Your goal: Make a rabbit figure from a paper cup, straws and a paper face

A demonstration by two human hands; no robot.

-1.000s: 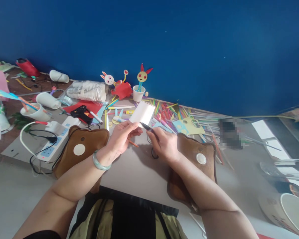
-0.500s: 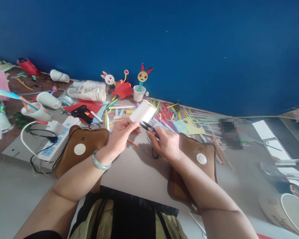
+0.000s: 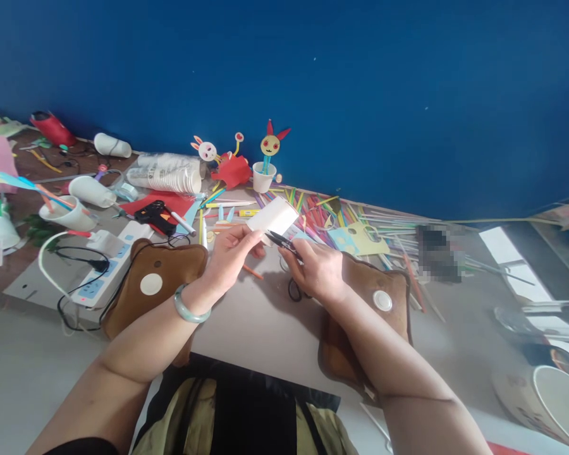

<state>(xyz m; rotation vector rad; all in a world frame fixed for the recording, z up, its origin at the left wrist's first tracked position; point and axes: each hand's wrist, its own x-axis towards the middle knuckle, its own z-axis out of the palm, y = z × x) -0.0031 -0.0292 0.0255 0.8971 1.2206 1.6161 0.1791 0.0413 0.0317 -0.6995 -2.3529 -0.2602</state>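
Note:
My left hand (image 3: pixel 234 256) is closed, pinching a white paper cup (image 3: pixel 274 215) tilted on its side above the table. My right hand (image 3: pixel 317 268) is wrapped round a pair of dark scissors (image 3: pixel 279 240). Their blades point left and meet the cup's lower edge close to my left thumb. The scissors' handles are mostly hidden by my fingers. Whether the blades have cut into the cup I cannot tell.
Brown cushions (image 3: pixel 156 303) lie under both forearms. On the left are a power strip (image 3: pixel 105 268) with cables, a black glue gun (image 3: pixel 155 216) and stacked cups (image 3: pixel 168 174). Colourful strips (image 3: pixel 313 212) cover the back, near a cup with a paper figure (image 3: pixel 270 146). A blue wall (image 3: pixel 284 76) rises behind.
The scissor blades look closer together at the cup's edge. Both hands stay nearly in place, and the whole view has shifted very slightly.

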